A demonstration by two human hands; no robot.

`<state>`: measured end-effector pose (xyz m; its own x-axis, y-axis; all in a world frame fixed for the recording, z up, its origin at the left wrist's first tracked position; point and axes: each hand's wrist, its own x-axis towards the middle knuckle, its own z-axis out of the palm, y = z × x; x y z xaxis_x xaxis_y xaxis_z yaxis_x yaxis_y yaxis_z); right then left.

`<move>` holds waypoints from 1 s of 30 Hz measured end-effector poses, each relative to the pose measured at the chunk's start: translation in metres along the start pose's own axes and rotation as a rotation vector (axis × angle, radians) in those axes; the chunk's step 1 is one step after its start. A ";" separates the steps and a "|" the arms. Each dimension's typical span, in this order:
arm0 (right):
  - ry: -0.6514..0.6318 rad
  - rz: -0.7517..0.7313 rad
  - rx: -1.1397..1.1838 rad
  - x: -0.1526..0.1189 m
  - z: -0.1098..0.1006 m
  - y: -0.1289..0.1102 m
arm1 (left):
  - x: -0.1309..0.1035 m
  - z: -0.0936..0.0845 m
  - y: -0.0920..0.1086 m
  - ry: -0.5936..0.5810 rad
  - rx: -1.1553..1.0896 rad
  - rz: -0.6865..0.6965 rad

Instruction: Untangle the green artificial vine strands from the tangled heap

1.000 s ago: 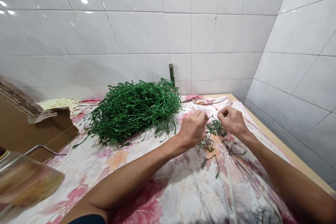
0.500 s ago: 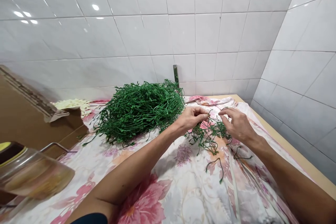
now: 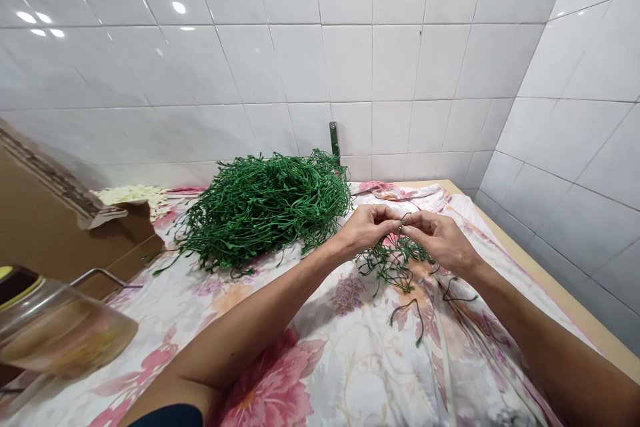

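Note:
My left hand pinches a thin green artificial stem between thumb and fingertips. Facing it, my right hand has its thumb and fingers closed on the same stem, so the fingertips of both hands nearly touch. Much of the stem is covered by the fingers. Below them lies a small loose heap of green stems with little knobbed ends. One curved stem rests apart, nearer to me. To the left of my hands stands a large tangled pile of green stems.
A floral cloth covers the table. At left are a clear jar with a dark lid, a cardboard box and pale yellow pieces. Tiled walls rise behind and at right; a metal strip stands against the back one.
My right hand has moved left to meet my left hand, and its fingers have closed on the stem. My left hand has stayed nearly in place.

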<state>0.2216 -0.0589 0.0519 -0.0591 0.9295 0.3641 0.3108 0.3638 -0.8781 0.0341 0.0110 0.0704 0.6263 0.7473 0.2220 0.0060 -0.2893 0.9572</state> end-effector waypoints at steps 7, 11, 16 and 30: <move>0.016 0.047 -0.179 0.001 -0.004 0.004 | -0.009 0.007 0.003 0.110 0.518 0.136; -0.009 0.065 -0.200 0.002 -0.004 0.006 | -0.011 0.007 0.006 0.158 0.605 0.171; 0.024 0.057 -0.189 0.001 -0.001 0.005 | -0.009 0.005 0.006 0.118 0.445 0.114; 0.063 -0.106 -0.265 -0.002 0.001 -0.001 | -0.013 0.003 0.018 0.102 0.515 0.110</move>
<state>0.2205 -0.0612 0.0512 -0.0478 0.8784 0.4755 0.5433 0.4223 -0.7256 0.0283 -0.0055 0.0844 0.5659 0.7429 0.3576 0.3422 -0.6062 0.7179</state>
